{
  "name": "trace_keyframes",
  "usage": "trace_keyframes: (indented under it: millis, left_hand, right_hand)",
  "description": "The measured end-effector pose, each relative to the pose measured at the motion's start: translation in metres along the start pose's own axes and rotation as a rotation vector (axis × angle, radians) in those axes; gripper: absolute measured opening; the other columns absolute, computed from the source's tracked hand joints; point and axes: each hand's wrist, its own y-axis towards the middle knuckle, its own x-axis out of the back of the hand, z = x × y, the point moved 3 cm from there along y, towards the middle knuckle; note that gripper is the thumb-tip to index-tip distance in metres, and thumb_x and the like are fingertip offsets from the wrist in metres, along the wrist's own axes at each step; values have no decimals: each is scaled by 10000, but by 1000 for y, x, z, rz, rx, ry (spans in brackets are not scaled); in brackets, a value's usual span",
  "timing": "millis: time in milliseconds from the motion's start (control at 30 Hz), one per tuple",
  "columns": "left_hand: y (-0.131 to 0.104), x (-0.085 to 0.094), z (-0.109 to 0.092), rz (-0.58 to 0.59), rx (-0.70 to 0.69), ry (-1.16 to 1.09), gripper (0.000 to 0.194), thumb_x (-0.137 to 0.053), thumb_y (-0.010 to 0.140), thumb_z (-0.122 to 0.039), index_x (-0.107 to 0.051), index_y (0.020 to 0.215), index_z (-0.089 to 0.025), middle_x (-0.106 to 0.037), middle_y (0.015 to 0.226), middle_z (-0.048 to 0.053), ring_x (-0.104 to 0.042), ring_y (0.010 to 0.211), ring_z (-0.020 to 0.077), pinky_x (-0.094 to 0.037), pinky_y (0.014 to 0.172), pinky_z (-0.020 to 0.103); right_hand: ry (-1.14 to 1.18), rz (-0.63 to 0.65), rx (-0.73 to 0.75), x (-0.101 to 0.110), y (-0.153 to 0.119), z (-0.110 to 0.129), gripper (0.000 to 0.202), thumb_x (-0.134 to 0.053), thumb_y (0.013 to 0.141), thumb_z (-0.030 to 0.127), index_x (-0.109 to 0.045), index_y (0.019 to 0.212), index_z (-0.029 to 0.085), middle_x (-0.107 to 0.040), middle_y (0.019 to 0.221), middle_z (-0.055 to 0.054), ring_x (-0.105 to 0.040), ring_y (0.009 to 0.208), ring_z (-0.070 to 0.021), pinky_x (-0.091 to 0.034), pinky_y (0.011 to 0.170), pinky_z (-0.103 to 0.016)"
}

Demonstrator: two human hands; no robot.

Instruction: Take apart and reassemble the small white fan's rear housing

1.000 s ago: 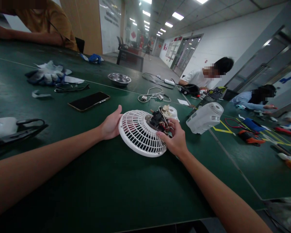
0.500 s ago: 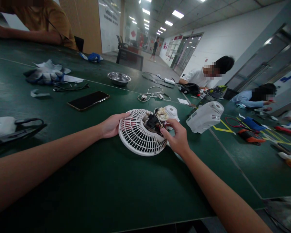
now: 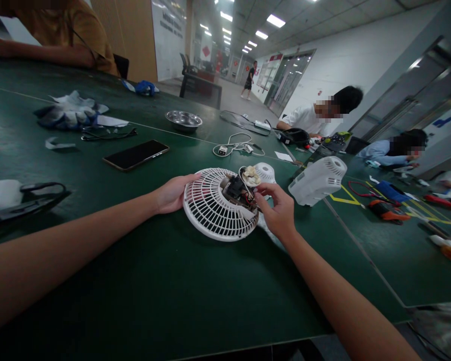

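Note:
A white fan grille [image 3: 214,210] lies in front of me, with its round rim toward me. My left hand [image 3: 175,194] grips its left edge, the thumb on top and the other fingers partly hidden beneath. On the grille's back sits an exposed dark fan motor [image 3: 236,188] with thin wires and a coiled cream cable. My right hand [image 3: 276,208] is closed in a pinch at the wires [image 3: 250,194] on the motor's right side; its fingertips partly cover what they hold. Just behind is a white vented part [image 3: 265,172], and to the right stands a white plastic housing [image 3: 317,181].
On the green table [image 3: 165,296] are a phone [image 3: 136,155], a metal bowl [image 3: 184,120], a white cable [image 3: 235,148], gloves [image 3: 71,113] and a white device [image 3: 2,196] at left. An orange-and-black tool [image 3: 389,210] lies at right. Several people sit around the table.
My right hand has shifted slightly, its fingers drawn closer together at the motor's wires. The left hand and grille stay nearly still. A person in the background has walked nearer.

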Motion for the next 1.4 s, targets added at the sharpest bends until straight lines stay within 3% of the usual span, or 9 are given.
trace_keyframes:
  millis: [233,367,433,700,833,933,1033,1233,1400]
  left_hand:
    - [-1,-3,-2,-20,12,0,221,-517,1040,-207,-717,1086,-126,-783,998,123,-761,855,195,-634,851,335]
    - [-1,-3,-1,-17,1,9,222,-506,1042,-194,-714,1070,-123,-781,973,124,-759,820,187,-634,826,317]
    - [1,-2,-1,-2,-14,17,202,-524,1029,-185,-711,1072,-126,-779,954,124,-756,795,184,-634,808,309]
    - [3,0,0,10,-13,32,178,-547,1009,-179,-713,1055,-132,-779,919,108,-754,777,179,-635,791,298]
    - [3,1,0,11,-16,33,191,-534,1016,-172,-720,1030,-129,-774,914,106,-748,765,176,-640,774,291]
    - [2,1,0,13,-21,32,183,-548,1008,-173,-722,1053,-135,-775,929,106,-747,783,180,-640,784,302]
    - [1,2,-1,-6,-3,26,187,-551,1010,-184,-726,1061,-138,-776,929,105,-742,790,180,-636,799,313]
    - [4,4,0,-7,3,18,174,-556,1017,-175,-720,1051,-130,-773,913,107,-745,782,177,-637,788,301]
    - [7,7,1,23,4,24,199,-521,1045,-177,-706,1067,-108,-773,937,120,-755,801,177,-646,811,314]
  right_hand:
    - [-133,44,74,5,5,5,153,-760,877,339,-732,1008,264,-773,983,-38,-682,842,-224,-562,816,-408]
    - [-152,16,73,2,6,8,88,-715,916,337,-738,951,259,-769,930,-40,-675,810,-222,-550,803,-402]
    - [-153,8,69,1,7,8,154,-647,961,359,-735,884,258,-761,889,-47,-674,798,-226,-541,805,-407]
    - [64,37,-174,-8,11,-4,416,-548,993,463,-648,666,227,-644,667,-15,-583,657,-184,-480,686,-346]
    - [176,-26,-254,-11,8,-5,342,-595,958,459,-620,711,225,-622,676,0,-555,647,-167,-472,651,-320]
    - [183,-78,-162,-8,5,-4,183,-675,913,411,-630,866,240,-641,792,1,-584,720,-171,-498,702,-331]
    - [93,-30,-59,-4,5,-5,172,-735,866,376,-656,956,252,-675,876,-15,-605,784,-189,-519,765,-366]
    - [-123,-26,99,1,8,0,77,-731,892,326,-722,906,251,-739,930,-47,-653,811,-217,-547,784,-401]
    - [-219,-85,234,3,6,3,153,-762,884,289,-743,1031,251,-767,954,-42,-682,806,-208,-579,755,-389]
